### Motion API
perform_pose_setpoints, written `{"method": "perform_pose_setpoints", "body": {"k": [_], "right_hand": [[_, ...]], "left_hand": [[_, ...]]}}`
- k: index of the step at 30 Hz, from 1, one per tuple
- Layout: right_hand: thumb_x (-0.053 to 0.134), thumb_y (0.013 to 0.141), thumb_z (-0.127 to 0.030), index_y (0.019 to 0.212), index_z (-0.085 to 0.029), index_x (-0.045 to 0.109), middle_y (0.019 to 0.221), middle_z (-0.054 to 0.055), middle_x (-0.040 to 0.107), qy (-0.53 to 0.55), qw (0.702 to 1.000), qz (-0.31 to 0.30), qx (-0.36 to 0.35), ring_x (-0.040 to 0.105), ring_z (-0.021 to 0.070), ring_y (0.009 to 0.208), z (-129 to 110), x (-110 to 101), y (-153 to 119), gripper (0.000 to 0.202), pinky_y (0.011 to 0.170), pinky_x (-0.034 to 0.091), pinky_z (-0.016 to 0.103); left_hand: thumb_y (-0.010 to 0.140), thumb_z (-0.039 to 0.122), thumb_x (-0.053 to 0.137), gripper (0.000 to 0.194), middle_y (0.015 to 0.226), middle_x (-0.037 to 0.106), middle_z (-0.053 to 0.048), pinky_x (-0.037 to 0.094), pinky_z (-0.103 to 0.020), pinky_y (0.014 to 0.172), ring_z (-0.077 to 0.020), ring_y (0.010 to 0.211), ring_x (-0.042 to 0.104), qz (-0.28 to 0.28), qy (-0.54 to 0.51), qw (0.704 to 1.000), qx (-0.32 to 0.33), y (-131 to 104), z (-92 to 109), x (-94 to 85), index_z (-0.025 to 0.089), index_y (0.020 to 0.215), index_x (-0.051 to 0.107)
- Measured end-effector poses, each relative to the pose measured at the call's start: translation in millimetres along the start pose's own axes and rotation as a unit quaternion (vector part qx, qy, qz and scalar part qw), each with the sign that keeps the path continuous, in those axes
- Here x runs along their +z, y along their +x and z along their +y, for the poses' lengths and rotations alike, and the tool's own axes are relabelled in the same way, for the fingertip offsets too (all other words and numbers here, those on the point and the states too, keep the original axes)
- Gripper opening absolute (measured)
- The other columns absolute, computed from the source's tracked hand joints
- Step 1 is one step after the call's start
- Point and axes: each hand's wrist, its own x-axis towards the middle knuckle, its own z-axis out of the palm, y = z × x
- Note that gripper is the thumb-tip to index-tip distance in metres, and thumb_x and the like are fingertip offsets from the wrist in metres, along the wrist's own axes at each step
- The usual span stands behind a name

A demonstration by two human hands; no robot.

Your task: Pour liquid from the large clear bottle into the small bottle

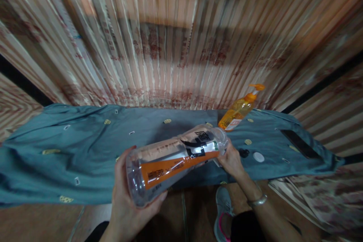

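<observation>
A large clear plastic bottle [172, 160] with an orange, silver and black label lies tilted in the air before me, over the front of the cloth-covered table. My left hand [127, 196] is wrapped round its broad base end at the lower left. At the narrower upper right end, my right hand [231, 160] closes on the bottle; its fingertips are partly hidden behind the plastic. A silver bracelet [257, 200] circles the right wrist. No liquid shows inside the bottle. Just beyond its narrow end stands a pump bottle [237, 111] with yellow-orange liquid and an orange pump head.
To the right of my right hand, a white round lid [258, 157] and a small black object [244, 153] rest on the teal patterned cloth [85, 136]. Farther right lies a black phone [299, 143]. A pleated curtain [170, 56] hangs behind the table. My shoe [224, 200] shows on the floor below.
</observation>
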Motion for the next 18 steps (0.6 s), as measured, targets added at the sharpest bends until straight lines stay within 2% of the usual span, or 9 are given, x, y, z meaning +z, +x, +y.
{"method": "perform_pose_setpoints", "body": {"k": [3,6,11,14,18], "right_hand": [[0.062,0.082,-0.053,0.117,-0.024,0.061,0.104,0.011,0.082,-0.003,1.0,0.0,0.007,0.08,0.0318,0.097,-0.1,-0.3,-0.1,0.045,0.084,0.064,0.041],[0.063,0.081,-0.054,0.119,-0.024,0.061,0.106,0.012,0.082,-0.004,1.0,0.002,0.01,0.08,0.0323,0.097,0.6,0.1,-0.2,0.048,0.085,0.064,0.041],[0.062,0.082,-0.055,0.122,-0.023,0.061,0.11,0.013,0.082,0.003,1.0,0.004,0.004,0.08,0.0327,0.1,1.0,1.2,-0.3,0.051,0.087,0.064,0.043],[0.063,0.082,-0.054,0.121,-0.023,0.061,0.109,0.012,0.082,0.005,1.0,0.01,0.004,0.08,0.0316,0.1,0.5,1.4,-0.4,0.05,0.087,0.064,0.042],[0.063,0.082,-0.052,0.119,-0.024,0.062,0.106,0.01,0.082,0.006,1.0,0.006,0.004,0.08,0.0313,0.097,-0.4,0.7,-0.3,0.047,0.085,0.065,0.042]], "left_hand": [[0.072,0.049,0.087,0.092,0.135,0.069,-0.015,0.067,-0.059,0.093,-0.0419,0.115,0.074,-0.001,-0.004,1.0,-0.007,-0.7,0.5,-0.1,0.028,0.154,0.05],[0.076,0.048,0.085,0.09,0.141,0.067,-0.014,0.065,-0.061,0.097,-0.0419,0.118,0.073,-0.008,0.004,1.0,-0.006,-0.3,0.4,-1.9,0.03,0.156,0.048],[0.078,0.047,0.085,0.093,0.142,0.066,-0.015,0.066,-0.061,0.095,-0.0422,0.119,0.074,-0.045,0.023,0.998,0.036,1.3,-3.2,-6.2,0.031,0.159,0.043],[0.078,0.048,0.084,0.091,0.141,0.066,-0.016,0.065,-0.061,0.098,-0.0419,0.12,0.073,-0.027,0.011,1.0,0.008,0.9,-3.3,-5.5,0.029,0.158,0.045],[0.077,0.047,0.085,0.091,0.14,0.067,-0.013,0.065,-0.061,0.099,-0.0412,0.119,0.073,-0.025,0.009,1.0,0.005,-0.8,-1.1,-2.5,0.031,0.157,0.045]]}}
